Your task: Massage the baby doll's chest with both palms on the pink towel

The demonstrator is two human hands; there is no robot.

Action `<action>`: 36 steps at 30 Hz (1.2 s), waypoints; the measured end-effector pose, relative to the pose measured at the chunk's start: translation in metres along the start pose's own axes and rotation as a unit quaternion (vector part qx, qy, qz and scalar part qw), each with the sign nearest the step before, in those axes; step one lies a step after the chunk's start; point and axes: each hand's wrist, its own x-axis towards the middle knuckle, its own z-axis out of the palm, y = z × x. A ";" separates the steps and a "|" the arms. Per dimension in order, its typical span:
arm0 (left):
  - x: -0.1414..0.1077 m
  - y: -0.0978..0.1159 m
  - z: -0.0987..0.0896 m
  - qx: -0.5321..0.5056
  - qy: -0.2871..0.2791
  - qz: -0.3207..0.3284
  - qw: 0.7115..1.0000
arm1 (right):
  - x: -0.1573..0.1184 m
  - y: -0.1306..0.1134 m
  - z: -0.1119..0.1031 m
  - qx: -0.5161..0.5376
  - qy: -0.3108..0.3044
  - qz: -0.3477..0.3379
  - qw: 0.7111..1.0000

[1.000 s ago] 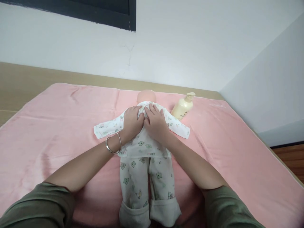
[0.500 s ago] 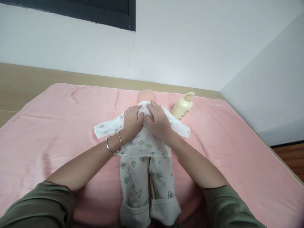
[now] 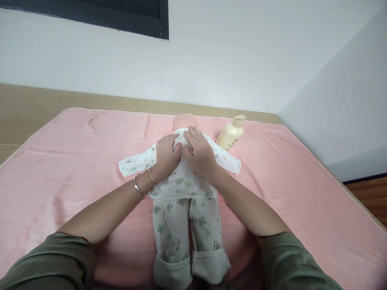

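Note:
A baby doll [image 3: 184, 122] lies on the pink sheet with its head at the far end; only the smooth top of the head shows. It wears a white printed top [image 3: 184, 187] with the sleeves spread to both sides, and matching trousers [image 3: 173, 225] with turned-up cuffs. My left hand [image 3: 168, 151] rests flat on the left of the upper body, fingers stretched out. On the right of the upper body lies my right hand [image 3: 200, 151], its fingers also extended. The two thumbs are close together near the middle. Neither hand grips anything.
A cream pump bottle [image 3: 230, 135] leans at an angle beside the doll's right-hand sleeve. The pink sheet [image 3: 290, 193] covers a wooden surface [image 3: 36, 96], with a white wall behind it. A dark frame [image 3: 121, 20] is on that wall.
The view has shifted very slightly. Both hands stay on the doll's upper body, with the right fingers a little closer together; the doll and the bottle lie as before.

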 end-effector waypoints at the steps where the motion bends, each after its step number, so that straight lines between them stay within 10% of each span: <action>1: 0.000 -0.001 0.000 -0.006 -0.003 0.006 1.000 | 0.000 -0.001 -0.001 -0.006 -0.005 0.002 1.000; 17: -0.003 -0.002 0.002 0.045 0.049 0.102 0.993 | 0.002 0.007 -0.001 0.016 -0.033 0.013 0.999; 25: -0.027 0.051 -0.016 -0.243 0.055 0.078 0.965 | 0.011 0.011 -0.093 0.144 0.148 0.100 0.973; 30: -0.006 0.096 -0.007 -0.500 -0.056 -0.103 0.858 | 0.009 0.039 -0.133 0.127 0.268 0.101 0.950; 36: 0.033 0.146 0.015 -0.643 -0.118 -0.251 0.713 | 0.015 0.063 -0.135 0.063 0.260 0.123 0.956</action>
